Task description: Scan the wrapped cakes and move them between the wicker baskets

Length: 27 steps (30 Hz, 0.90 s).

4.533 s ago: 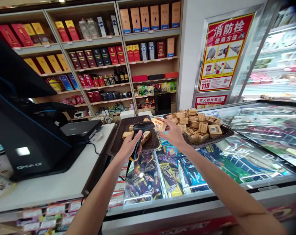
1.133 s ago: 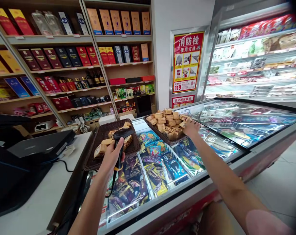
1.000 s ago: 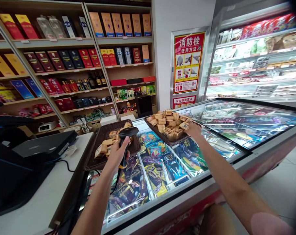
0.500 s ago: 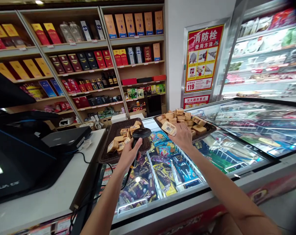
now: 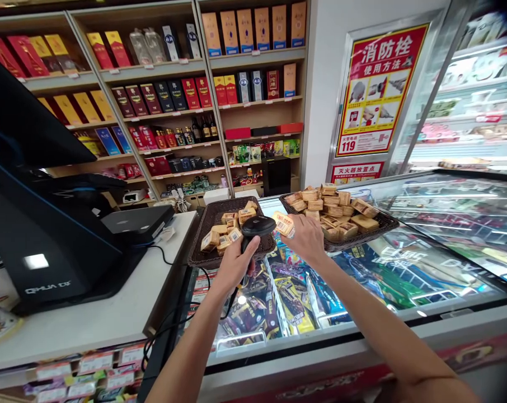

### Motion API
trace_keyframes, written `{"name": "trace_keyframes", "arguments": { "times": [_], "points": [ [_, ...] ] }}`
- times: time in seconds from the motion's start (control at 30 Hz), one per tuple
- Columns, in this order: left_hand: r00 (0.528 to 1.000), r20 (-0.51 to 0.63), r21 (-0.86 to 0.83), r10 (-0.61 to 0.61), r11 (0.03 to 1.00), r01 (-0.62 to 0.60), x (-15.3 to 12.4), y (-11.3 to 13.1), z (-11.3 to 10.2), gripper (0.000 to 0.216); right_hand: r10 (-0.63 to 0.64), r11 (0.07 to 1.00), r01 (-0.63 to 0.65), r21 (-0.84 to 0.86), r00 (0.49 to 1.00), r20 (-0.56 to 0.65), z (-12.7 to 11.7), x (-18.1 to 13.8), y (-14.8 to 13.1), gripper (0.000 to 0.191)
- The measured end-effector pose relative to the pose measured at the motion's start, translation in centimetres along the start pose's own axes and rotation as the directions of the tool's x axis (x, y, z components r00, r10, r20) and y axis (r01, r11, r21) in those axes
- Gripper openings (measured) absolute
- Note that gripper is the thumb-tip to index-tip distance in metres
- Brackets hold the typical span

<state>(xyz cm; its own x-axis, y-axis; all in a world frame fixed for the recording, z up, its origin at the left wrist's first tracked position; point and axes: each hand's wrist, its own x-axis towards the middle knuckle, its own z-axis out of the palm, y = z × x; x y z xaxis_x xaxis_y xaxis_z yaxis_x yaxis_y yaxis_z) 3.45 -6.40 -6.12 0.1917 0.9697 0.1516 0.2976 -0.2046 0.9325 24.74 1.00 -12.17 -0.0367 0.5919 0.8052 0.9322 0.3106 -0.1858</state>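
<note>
And here, between the two baskets, a small tan block-shaped package with a printed barcode label (image 5: 283, 224) is being held up over the white glass-topped freezer (image 5: 304, 364), just beside the head of a black plastic handheld scanner (image 5: 257, 225). Judging by looks, a light, fairly stiff piece is being handled, perhaps crumbly inside; some slipping is being allowed for on that smooth-looking wrapper. A gentle pinch at the side edges is being favoured, with the printed face being left uncovered.

Now the fingers! On the right hand (image 5: 308, 238) they are being parted only by the package's thickness, its right end being pinched. On the left hand (image 5: 236, 260) they are being wrapped closely round the scanner's handle; whether the trigger is being pressed cannot be told.

To the left, similar packages are being held in a dark brown woven basket (image 5: 207, 221); to the right, a bigger heap is being carried by a second dark brown woven basket (image 5: 388, 224).
</note>
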Motion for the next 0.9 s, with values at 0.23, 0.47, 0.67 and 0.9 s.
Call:
{"name": "trace_keyframes", "arguments": {
  "times": [0.23, 0.47, 0.67, 0.9],
  "points": [
    [0.987, -0.148, -0.070, -0.068, 0.996, 0.058, -0.8, -1.1, -1.7, 0.050, 0.017, 0.999, -0.021, 0.043, 0.997, 0.080, 1.3, 0.1, -2.0, 0.040],
    [0.888, -0.416, -0.236, -0.195, 0.966, 0.102, -2.1, -1.5, -7.3, 0.054, 0.027, 0.967, -0.112, 0.231, 0.939, 0.344, 6.3, 2.8, -6.8, 0.047],
    [0.888, -0.399, -0.244, -0.228, 0.960, 0.137, -2.9, -2.0, -8.6, 0.053, 0.152, 0.938, -0.294, 0.185, 0.826, 0.542, 11.8, 8.1, -12.1, 0.055],
    [0.889, -0.389, -0.246, -0.243, 0.957, 0.154, -2.7, -2.0, -8.2, 0.054, 0.069, 0.933, -0.248, 0.260, 0.834, 0.548, 13.8, 7.8, -13.8, 0.036]
  ]
}}
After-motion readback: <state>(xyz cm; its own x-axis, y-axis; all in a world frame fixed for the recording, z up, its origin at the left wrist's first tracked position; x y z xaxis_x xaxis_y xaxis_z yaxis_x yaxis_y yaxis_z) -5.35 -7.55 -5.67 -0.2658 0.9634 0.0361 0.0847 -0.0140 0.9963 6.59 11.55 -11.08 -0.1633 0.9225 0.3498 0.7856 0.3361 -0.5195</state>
